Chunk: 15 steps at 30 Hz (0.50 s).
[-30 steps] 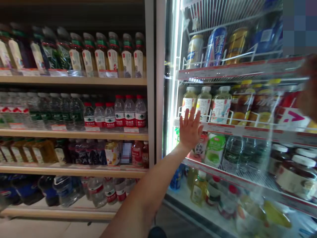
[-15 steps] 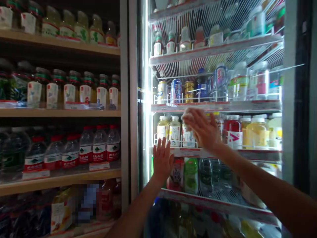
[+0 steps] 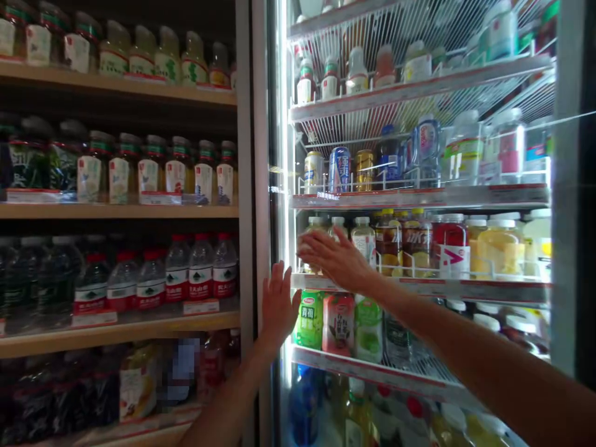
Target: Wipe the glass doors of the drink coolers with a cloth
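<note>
My left hand (image 3: 278, 302) lies flat with fingers up against the left edge of the glass door (image 3: 507, 347) of a lit drinks cooler. My right hand (image 3: 336, 256) reaches across from the right with fingers stretched out toward the left, in front of the pale tea bottles (image 3: 339, 231) on the middle cooler shelf (image 3: 419, 287). Neither hand holds anything. Below the hands stand a green carton drink (image 3: 308, 318) and a pink one (image 3: 338, 323). I cannot tell whether the right hand touches the glass or is inside the cooler.
Wooden shelves (image 3: 116, 211) on the left carry tea bottles and red-capped water bottles (image 3: 200, 273). Cans (image 3: 339, 169) stand on a higher cooler shelf. The cooler's dark frame (image 3: 577, 186) runs down the right side. More bottles fill the lower cooler rack.
My right hand came in from the far right and moved left and down across the cooler shelf. My left hand slid left to the door's edge. The view rose and shifted.
</note>
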Available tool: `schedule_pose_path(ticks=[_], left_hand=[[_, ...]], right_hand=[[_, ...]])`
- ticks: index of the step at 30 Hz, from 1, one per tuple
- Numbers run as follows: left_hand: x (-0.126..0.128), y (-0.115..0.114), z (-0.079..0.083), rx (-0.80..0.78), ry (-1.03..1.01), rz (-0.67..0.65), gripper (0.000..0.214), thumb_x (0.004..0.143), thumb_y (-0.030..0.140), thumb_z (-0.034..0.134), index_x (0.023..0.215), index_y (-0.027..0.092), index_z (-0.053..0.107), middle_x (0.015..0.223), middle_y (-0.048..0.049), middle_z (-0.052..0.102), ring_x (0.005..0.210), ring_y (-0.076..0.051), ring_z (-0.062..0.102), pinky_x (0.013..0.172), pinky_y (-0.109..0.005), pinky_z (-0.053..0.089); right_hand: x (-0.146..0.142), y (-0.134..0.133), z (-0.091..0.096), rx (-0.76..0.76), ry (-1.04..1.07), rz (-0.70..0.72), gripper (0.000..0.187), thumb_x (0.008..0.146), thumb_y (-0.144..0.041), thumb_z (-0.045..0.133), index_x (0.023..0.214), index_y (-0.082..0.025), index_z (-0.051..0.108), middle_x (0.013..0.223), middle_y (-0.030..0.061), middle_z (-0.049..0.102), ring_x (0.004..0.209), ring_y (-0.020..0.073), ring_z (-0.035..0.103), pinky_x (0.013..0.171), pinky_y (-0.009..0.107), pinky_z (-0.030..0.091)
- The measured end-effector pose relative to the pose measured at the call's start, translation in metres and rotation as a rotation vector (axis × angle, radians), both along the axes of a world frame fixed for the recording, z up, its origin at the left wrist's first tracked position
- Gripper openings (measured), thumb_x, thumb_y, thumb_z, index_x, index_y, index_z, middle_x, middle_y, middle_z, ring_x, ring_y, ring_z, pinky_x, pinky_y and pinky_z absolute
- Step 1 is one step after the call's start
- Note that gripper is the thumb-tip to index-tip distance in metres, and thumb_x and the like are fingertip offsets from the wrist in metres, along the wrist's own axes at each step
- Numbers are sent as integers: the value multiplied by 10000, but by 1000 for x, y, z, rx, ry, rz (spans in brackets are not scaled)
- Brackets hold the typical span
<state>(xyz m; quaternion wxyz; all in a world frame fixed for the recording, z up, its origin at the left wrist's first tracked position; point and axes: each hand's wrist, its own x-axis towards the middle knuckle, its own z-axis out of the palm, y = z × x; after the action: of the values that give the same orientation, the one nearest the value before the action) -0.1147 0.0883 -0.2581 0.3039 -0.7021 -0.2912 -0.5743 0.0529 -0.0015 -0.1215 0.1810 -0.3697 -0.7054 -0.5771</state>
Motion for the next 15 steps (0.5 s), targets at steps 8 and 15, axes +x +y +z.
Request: schedule_pose_path(ticks=[8, 15], left_hand=[[-31, 3, -13, -31, 6, -28, 454, 910, 221, 338, 1362, 187, 317, 1411, -149, 399, 1335, -215, 328, 1080, -489, 271], [-44, 4, -6, -53, -111, -49, 477, 915, 259, 343, 1382, 177, 287, 1447, -161, 332, 1362, -217, 268, 1096, -473, 234]], right_hand=[[-37, 27, 1, 26, 216, 5, 438, 884, -206, 416, 1311, -302, 415, 1478, 14, 298, 1369, 232, 209, 1098, 547, 129], [-44, 29, -22, -32, 68, 19, 422, 887, -213, 414, 1297, -310, 423, 1448, 3, 353, 1345, 226, 259, 1102, 540, 131]])
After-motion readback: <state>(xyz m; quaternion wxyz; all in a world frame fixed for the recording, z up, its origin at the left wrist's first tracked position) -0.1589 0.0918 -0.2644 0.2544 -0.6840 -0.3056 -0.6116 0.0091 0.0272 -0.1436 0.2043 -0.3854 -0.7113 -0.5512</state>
